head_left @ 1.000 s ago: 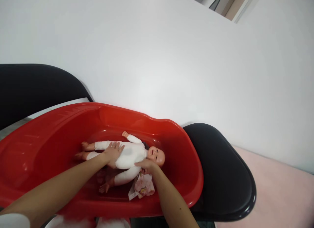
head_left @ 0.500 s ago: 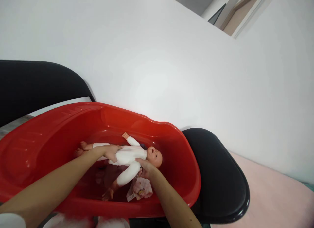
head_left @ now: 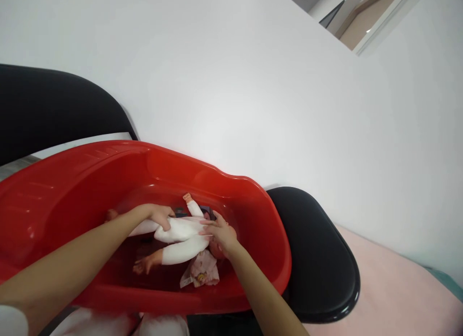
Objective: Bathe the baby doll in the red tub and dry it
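Red tub [head_left: 253,191] — left hand [head_left: 161,215] grips the doll [head_left: 181,232] at the hips, right hand [head_left: 222,232] cups its head at 3 o'clock. Roll slowly, I'd say — support that neck.

The doll's [head_left: 181,230] face is hidden under the right hand [head_left: 222,232], so only a bit of the head peeks out below it. The left hand [head_left: 159,215] covers the doll's hips, and you cannot tell how its fingers [head_left: 164,222] curl under the body. One doll foot [head_left: 110,214] only just shows behind the left arm. The paper tag [head_left: 200,271] has a small picture, too small to make out. The red tub [head_left: 72,181] is cut off at the left edge. Both arms run off the bottom edge. Something white and blurry [head_left: 159,325] sits under the tub's front rim; what it is cannot be told.
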